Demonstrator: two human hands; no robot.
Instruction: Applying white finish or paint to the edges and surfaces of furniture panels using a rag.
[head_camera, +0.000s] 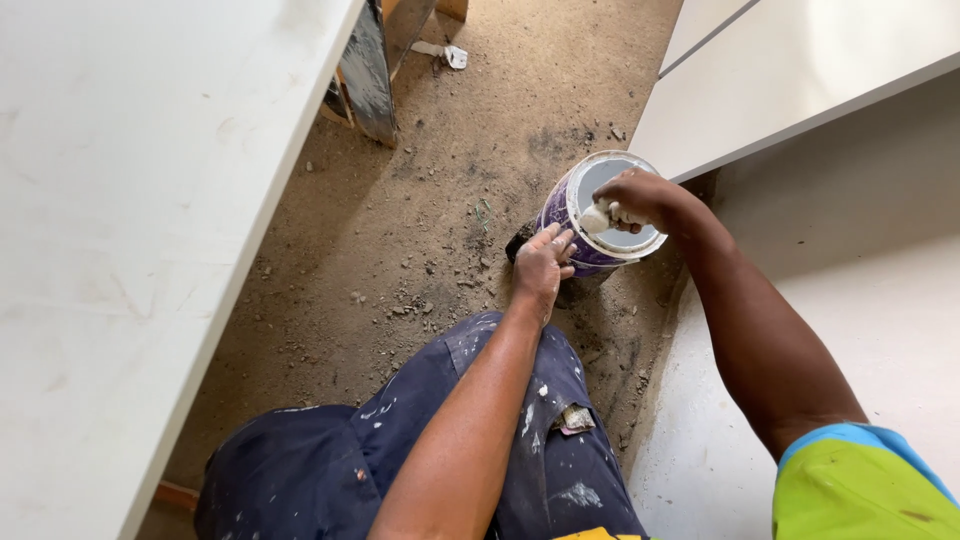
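A strip of dusty floor (430, 200) is hemmed by a white panel (120, 230) on the left and white boards (800, 80) on the right. Between them, a purple tin (600, 212) with pale contents is steadied by the left hand (543, 265); a whitish lump (596, 218) is gripped over it by the right hand (645, 197).

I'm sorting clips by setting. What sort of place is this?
Probably a carpentry or finishing workshop, or a building site: a dusty dirt floor, large white boards laid flat, and an open tin steadied by the left hand while the right hand dips in.
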